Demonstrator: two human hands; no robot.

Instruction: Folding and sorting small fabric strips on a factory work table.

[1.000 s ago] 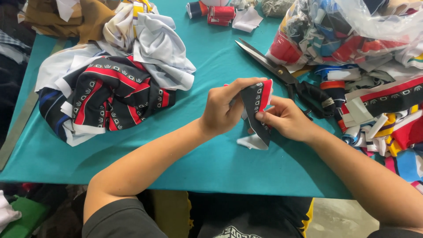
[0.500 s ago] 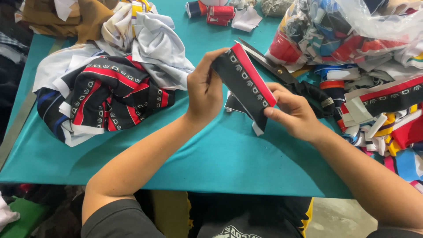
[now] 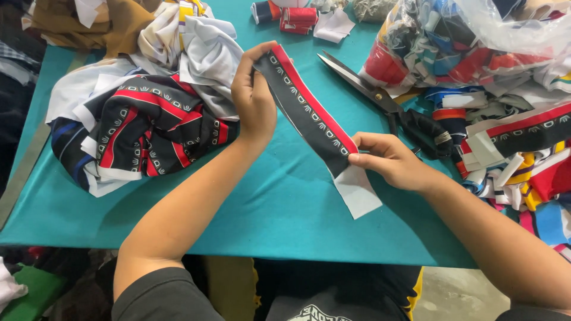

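Both hands hold a fabric strip [image 3: 309,113] stretched between them above the teal table [image 3: 279,208]. The strip is black with a red edge and a row of small white marks, and it ends in a white piece at its lower right. My left hand [image 3: 254,98] pinches the strip's upper end. My right hand [image 3: 389,159] pinches it near the white end. A pile of similar black, red and white strips [image 3: 143,128] lies just left of my left hand.
Large scissors [image 3: 380,98] lie on the table beyond my right hand, blades pointing up-left. A clear bag of mixed coloured fabric pieces [image 3: 476,53] and loose strips [image 3: 511,148] fill the right side. Red rolls [image 3: 294,15] sit at the far edge, with brown cloth [image 3: 77,21] at far left.
The strip was bunched between my hands near the table. Now it is pulled out straight, my left hand having moved up and left while my right hand stayed low.
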